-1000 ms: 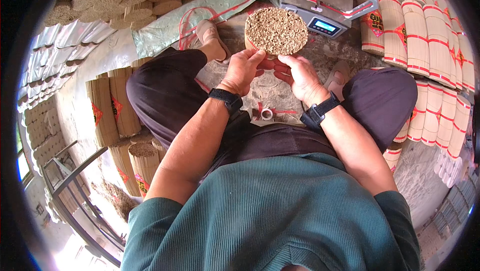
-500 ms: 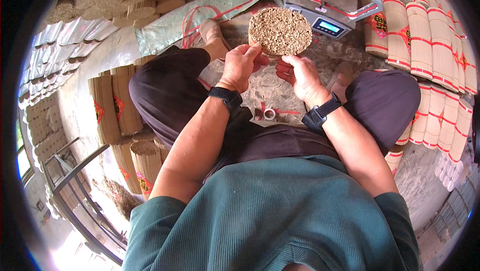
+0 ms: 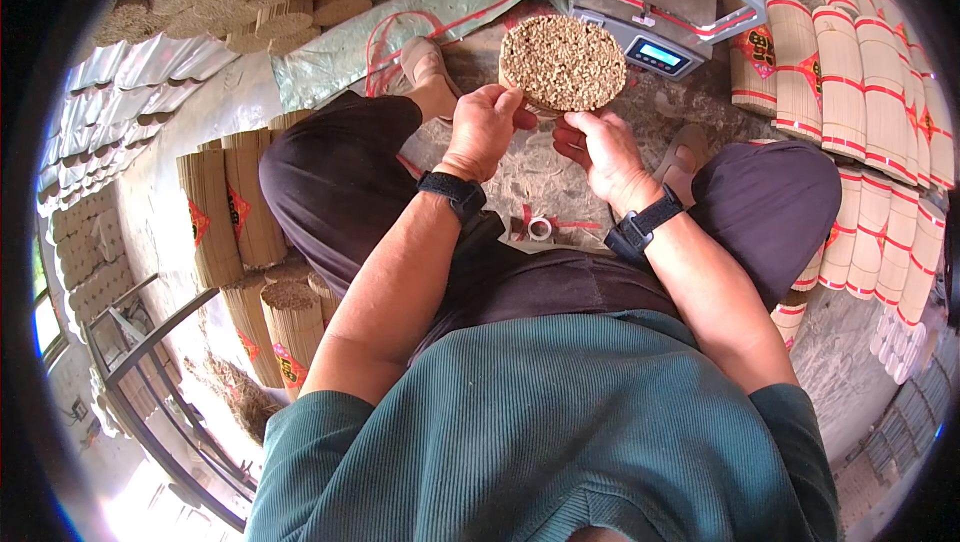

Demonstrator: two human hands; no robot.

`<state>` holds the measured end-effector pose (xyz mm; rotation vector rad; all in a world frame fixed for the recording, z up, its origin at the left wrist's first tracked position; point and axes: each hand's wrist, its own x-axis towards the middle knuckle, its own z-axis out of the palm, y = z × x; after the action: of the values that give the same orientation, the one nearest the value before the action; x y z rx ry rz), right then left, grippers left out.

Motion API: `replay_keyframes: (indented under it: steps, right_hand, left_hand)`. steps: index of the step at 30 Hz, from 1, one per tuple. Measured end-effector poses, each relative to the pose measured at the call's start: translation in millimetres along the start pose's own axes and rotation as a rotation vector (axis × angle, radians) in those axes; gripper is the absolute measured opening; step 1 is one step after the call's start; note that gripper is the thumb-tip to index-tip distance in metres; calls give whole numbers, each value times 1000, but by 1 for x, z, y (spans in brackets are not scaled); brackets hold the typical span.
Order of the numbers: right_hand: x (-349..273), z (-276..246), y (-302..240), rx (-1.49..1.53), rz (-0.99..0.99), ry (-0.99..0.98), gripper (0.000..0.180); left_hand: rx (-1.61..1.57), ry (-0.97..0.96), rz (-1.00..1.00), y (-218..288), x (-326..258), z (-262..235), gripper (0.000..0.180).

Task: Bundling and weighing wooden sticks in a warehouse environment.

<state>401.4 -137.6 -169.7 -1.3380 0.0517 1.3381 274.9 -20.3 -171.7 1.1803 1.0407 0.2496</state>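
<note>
A thick round bundle of thin sticks (image 3: 562,62) shows its pale, speckled end just beyond my hands, upright on the floor as far as I can see. My left hand (image 3: 484,127) is closed at its near left edge, thumb and forefinger pressed together against the side. At the near right edge my right hand (image 3: 603,149) has its fingers curled in and its thumb close to the rim. What the fingertips pinch is hidden. A dark strap circles each wrist. Between my legs lies a small white roll of tape (image 3: 540,229) with red strips beside it.
A digital bench scale (image 3: 655,52) with a raised frame stands just behind the bundle. Wrapped stick bundles with red bands (image 3: 836,72) are stacked at the right, more stick bundles (image 3: 262,197) at the left. A green plastic sheet (image 3: 335,72) lies at the far left. A metal rack (image 3: 165,342) is near left.
The bundle appears a touch further right in the picture. Both hands keep nearly the same place and grip.
</note>
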Motion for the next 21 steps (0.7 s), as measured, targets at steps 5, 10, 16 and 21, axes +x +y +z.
replay_keyframes:
  steps: [5, 10, 16, 21]
  right_hand:
    - [2, -2, 1, -6, -6, -9, 20]
    - [2, -2, 2, -33, -10, -13, 20]
    - [5, -3, 3, -34, 4, -23, 20]
    - [6, -4, 3, -43, -1, -14, 20]
  left_hand:
    - [34, -1, 11, 3, 1, -1, 26]
    - [104, -19, 1, 2, 7, -7, 28]
    - [91, -74, -71, 20, 6, -13, 29]
    - [140, -112, -34, 19, 9, -16, 29]
